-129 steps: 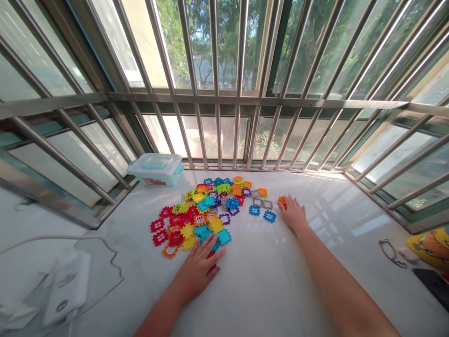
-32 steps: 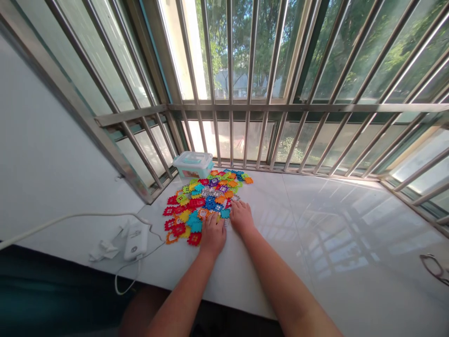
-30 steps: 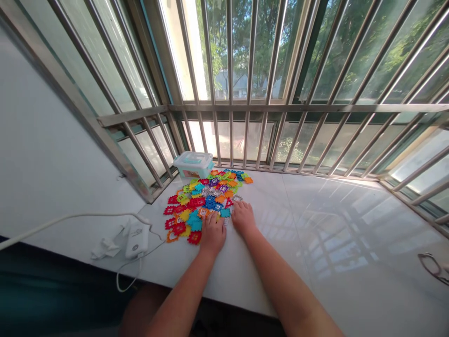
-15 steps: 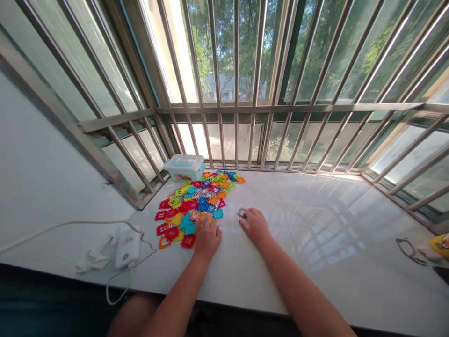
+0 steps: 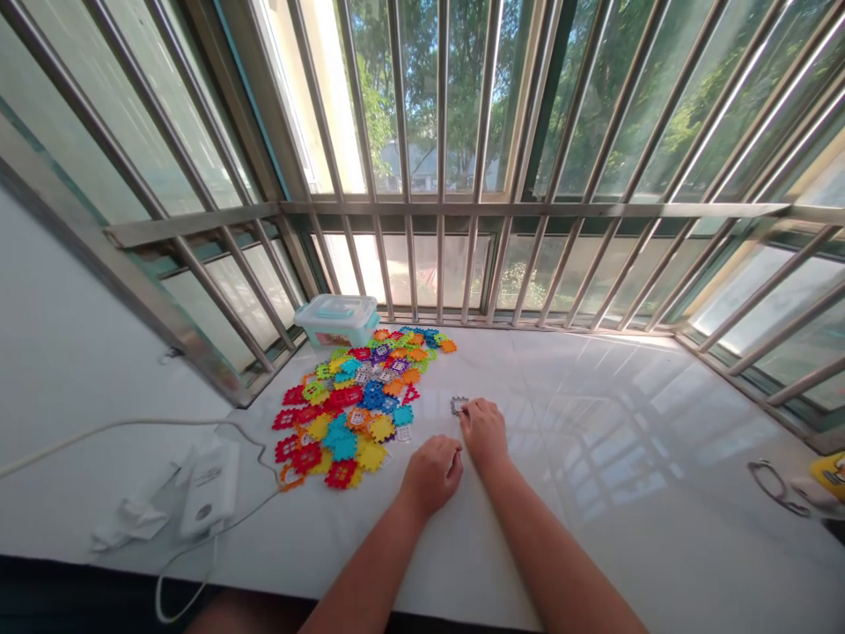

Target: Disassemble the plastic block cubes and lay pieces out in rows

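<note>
Right grip [image 5: 484, 427] first, folks: I have its fingertips on the near right edge of a small grey toothed piece [image 5: 459, 405], though from out here I cannot tell whether they pinch it or merely press on it. And there's the left grip [image 5: 432, 475], just below and to the left, close beside the other wrist, fingers curled in; whether anything sits inside that curl, I can't make out!

The grey piece lies on the white ledge [image 5: 594, 546], well clear of the heap of coloured pieces [image 5: 344, 398]. So the step in hand, as I read it, is handling one single piece by itself, out in the open. What would the next move call for? A light fingertip hold on that toothed rim, I'd say, with the left grip kept from bumping the other hand.

Working outward: a red triangular piece [image 5: 410, 394] sits on the heap's right side, and behind the heap stands the lidded box [image 5: 336, 319], lid on, close to the metal bars [image 5: 442, 132]. Over on the left, a white power block [image 5: 209, 493] and its cable [image 5: 172, 423]; away on the far right, a pair of glasses [image 5: 792, 508] beside something yellow, cut off at the edge of my view
</note>
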Tool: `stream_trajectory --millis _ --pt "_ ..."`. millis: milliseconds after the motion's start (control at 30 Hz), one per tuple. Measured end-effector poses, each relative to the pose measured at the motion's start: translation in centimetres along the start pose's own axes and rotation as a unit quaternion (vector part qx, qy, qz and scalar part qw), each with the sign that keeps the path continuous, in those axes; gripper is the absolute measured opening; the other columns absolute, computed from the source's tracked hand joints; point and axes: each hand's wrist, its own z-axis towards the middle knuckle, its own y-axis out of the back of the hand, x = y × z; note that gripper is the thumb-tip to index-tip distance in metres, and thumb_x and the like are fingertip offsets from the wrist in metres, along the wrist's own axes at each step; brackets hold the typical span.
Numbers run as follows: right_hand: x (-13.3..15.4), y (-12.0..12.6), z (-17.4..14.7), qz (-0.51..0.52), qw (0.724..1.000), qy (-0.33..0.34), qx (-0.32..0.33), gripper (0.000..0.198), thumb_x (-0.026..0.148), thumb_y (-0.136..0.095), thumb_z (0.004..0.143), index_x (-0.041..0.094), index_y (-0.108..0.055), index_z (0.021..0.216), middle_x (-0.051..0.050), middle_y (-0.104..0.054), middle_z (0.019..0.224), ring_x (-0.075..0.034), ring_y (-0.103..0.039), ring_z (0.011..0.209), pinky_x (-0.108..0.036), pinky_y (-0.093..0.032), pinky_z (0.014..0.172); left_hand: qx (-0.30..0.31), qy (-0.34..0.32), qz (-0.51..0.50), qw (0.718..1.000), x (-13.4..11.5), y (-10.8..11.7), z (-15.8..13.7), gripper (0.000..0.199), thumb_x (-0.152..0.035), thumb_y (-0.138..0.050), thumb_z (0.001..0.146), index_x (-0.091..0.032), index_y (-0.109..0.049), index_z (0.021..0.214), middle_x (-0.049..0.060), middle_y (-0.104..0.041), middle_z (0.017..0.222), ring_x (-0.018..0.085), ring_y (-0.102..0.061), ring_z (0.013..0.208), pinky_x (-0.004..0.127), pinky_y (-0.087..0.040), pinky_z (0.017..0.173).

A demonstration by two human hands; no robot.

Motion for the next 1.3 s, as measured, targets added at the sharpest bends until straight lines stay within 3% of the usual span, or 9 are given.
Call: stream_trajectory --millis 133,200,400,867,1300 --pt "0.1 -0.2 0.3 -0.006 1.0 -0.016 0.008 0.022 0.027 -0.058 0.105 0.024 -0.073 0.12 -0.009 -0.07 0.127 -0.026 -0.058 0.119 -0.037 -0.041 0.103 0.075 0.134 -0.002 0.988 -0.1 -0.8 2.6 0.014 -0.026 -0.057 0.1 -0.026 -0.071 0.1 0.003 -0.076 0.088 0.02 -0.07 0.079 0.03 -0.044 0.07" --pt "0.3 0.1 0.3 -0.009 1.0 -0.019 0.017 0.026 0.027 -0.057 0.105 0.024 -0.07 0.127 -0.01 -0.068 0.132 -0.026 -0.056 0.122 -0.038 -0.04 0.107 0.088 0.168 -0.005 0.982 0.0 -0.6 3.1 0.018 -0.032 -0.055 0.102 -0.027 -0.073 0.1 0.003 -0.076 0.085 0.021 -0.07 0.077 0.03 -0.041 0.068" --pt "1.0 1.0 0.2 -0.022 0.999 -0.023 0.038 0.031 0.032 -0.057 0.104 0.023 -0.065 0.133 -0.013 -0.062 0.139 -0.028 -0.052 0.126 -0.042 -0.043 0.105 0.11 0.148 -0.05 0.982 0.2 0.3 2.4 0.022 -0.035 -0.054 0.101 -0.026 -0.074 0.101 0.001 -0.075 0.079 0.018 -0.067 0.07 0.029 -0.037 0.066" --pt "1.3 1.3 0.1 -0.04 0.998 -0.011 0.046 0.024 0.039 -0.056 0.105 0.022 -0.068 0.118 -0.012 -0.066 0.129 -0.029 -0.053 0.122 -0.043 -0.044 0.1 0.125 0.172 -0.048 0.976 0.1 0.7 1.3 0.028 -0.044 -0.052 0.098 -0.026 -0.072 0.1 0.0 -0.074 0.079 0.018 -0.067 0.072 0.028 -0.039 0.067" --pt "1.2 1.1 0.5 -0.035 0.998 -0.021 0.057 0.037 0.039 -0.056 0.103 0.024 -0.061 0.136 -0.013 -0.064 0.138 -0.03 -0.052 0.124 -0.046 -0.042 0.103 0.132 0.204 -0.052 0.969 0.7 0.4 2.7 0.027 -0.044 -0.053 0.097 -0.027 -0.073 0.1 -0.001 -0.074 0.077 0.019 -0.068 0.073 0.028 -0.038 0.065"
